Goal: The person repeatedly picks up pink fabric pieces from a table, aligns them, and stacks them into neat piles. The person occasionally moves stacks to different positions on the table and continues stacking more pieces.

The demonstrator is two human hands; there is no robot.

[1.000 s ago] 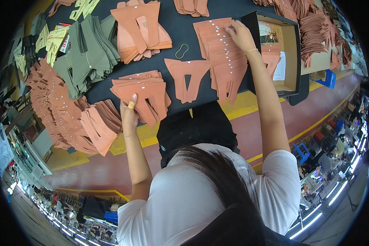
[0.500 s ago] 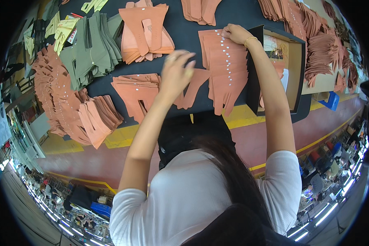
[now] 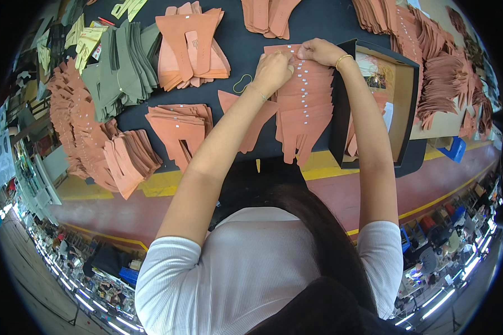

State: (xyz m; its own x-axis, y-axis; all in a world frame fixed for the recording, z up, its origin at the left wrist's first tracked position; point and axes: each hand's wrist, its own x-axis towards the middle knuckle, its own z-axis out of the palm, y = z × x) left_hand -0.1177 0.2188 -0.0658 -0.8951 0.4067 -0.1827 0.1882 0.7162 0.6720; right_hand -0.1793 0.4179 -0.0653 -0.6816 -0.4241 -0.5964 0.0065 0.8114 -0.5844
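Note:
A row of overlapping salmon-brown, leather-like cut pieces [image 3: 304,111] lies in front of me, each with a small white label. My left hand [image 3: 274,71] is at the row's far left corner, fingers curled closed on the top piece. Close beside it, my right hand [image 3: 320,52] pinches the far edge of the same piece. The fingertips of both hands are partly hidden. Left of the row, partly under my left forearm, lies a single cut piece [image 3: 257,125]. A thin yellowish loop [image 3: 242,84] rests on the dark table by my left wrist.
An open black box [image 3: 411,106] with papers, yellow string and cut pieces stands right of the row. Labelled salmon stacks [image 3: 179,128] [image 3: 191,50] lie to the left, with green pieces [image 3: 120,70] beyond. More salmon piles [image 3: 444,84] [image 3: 84,123] fill both sides of the table.
My left hand has moved right and away from me, from above the table onto the row's far corner. A yellowish loop now shows where that hand was. My right hand has shifted slightly left.

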